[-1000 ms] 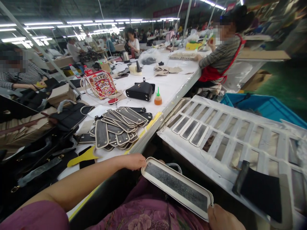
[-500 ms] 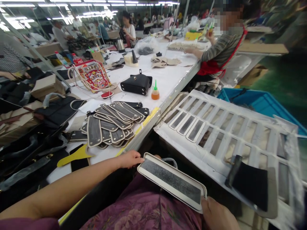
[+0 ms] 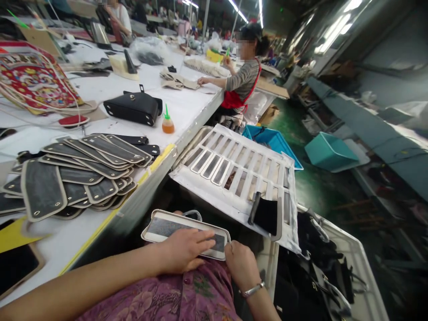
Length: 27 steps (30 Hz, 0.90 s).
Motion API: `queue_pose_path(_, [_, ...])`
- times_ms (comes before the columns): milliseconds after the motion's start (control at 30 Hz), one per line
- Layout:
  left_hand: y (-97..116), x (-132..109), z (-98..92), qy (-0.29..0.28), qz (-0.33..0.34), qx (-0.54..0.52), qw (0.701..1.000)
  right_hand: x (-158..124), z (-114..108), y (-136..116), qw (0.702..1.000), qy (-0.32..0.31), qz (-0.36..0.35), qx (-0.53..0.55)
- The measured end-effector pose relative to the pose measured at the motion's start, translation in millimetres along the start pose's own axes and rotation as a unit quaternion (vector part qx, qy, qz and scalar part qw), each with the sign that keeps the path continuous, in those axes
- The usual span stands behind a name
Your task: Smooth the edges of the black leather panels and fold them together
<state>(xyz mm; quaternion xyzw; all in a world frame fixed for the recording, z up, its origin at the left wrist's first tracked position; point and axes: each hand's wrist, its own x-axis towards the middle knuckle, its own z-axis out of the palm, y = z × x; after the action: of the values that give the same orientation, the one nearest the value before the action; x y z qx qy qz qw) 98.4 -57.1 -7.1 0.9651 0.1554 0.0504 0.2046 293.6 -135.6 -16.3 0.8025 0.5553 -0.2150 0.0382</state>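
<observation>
In my lap lies what looks like a bag turned base up, its long base [image 3: 163, 227] a dark grey panel inside a pale raised border. A wrapped loop [image 3: 194, 214] shows behind its far edge. My left hand [image 3: 187, 249] rests flat across the panel with fingers stretched out. At the base's right end, my right hand [image 3: 242, 263] is closed around the corner; whatever its fingertips pinch is partly hidden. To the left, a heap of dark panels with pale edges and metal eyelets [image 3: 93, 156] covers the table's near corner.
A slotted white rack [image 3: 187, 180] holds three pale-rimmed panels and a black piece [image 3: 265, 214]. On the table [image 3: 187, 100] stand a black bag [image 3: 132, 109] and a glue bottle [image 3: 167, 124]. A crate of black bags [image 3: 363, 249] is at right. A co-worker [image 3: 242, 80] works beyond.
My left hand has moved from the base's left end onto its panel and spread its fingers. My right hand stays at the right end. The view has swung right.
</observation>
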Motion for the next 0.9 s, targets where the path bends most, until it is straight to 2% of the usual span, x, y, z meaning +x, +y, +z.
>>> queue_pose_path(100, [1.3,16.2,13.6,-0.053,0.029,0.05,0.997,1.6,-0.4,-4.3,1.0,-0.005,0.014,0.002])
queue_pose_path(233, [-3.7,14.8,14.2,-0.063,0.027,0.067,0.995,3.6,-3.2,-3.4,1.0,-0.016,-0.009,-0.008])
queue_pose_path(333, [-3.3,13.0,11.5,-0.058,0.021,0.056,0.997,6.1,-4.8,9.5,0.983,-0.088,-0.049,0.152])
queue_pose_path(400, [-2.4,13.7,10.8,-0.055,0.016,0.049,0.997,8.7,-2.9,22.1,0.947,-0.158,-0.046,0.277])
queue_pose_path(467, [-2.0,14.7,10.3,-0.053,0.015,0.045,0.997,11.7,2.7,34.3,0.897,-0.212,-0.029,0.386])
queue_pose_path(567, [-2.9,15.3,8.8,-0.054,0.013,0.039,0.998,16.6,15.7,46.3,0.8,-0.242,-0.025,0.548])
queue_pose_path(600, [-3.7,15.2,8.3,-0.054,0.013,0.037,0.998,18.5,19.9,48.0,0.775,-0.241,-0.026,0.584])
queue_pose_path(633, [-4.7,15.0,8.0,-0.055,0.013,0.036,0.998,20.5,23.4,48.7,0.763,-0.239,-0.026,0.6])
queue_pose_path(700, [-6.9,15.2,8.7,-0.058,0.017,0.033,0.998,25.3,27.1,47.5,0.763,-0.24,-0.01,0.6])
queue_pose_path(767, [-8.6,16.6,11.0,-0.063,0.023,0.028,0.997,31.6,25.3,44.5,0.781,-0.254,0.012,0.571])
queue_pose_path(900, [-5.2,23.5,11.6,-0.068,0.017,0.006,0.998,44.2,9.1,37.4,0.812,-0.306,0.043,0.496])
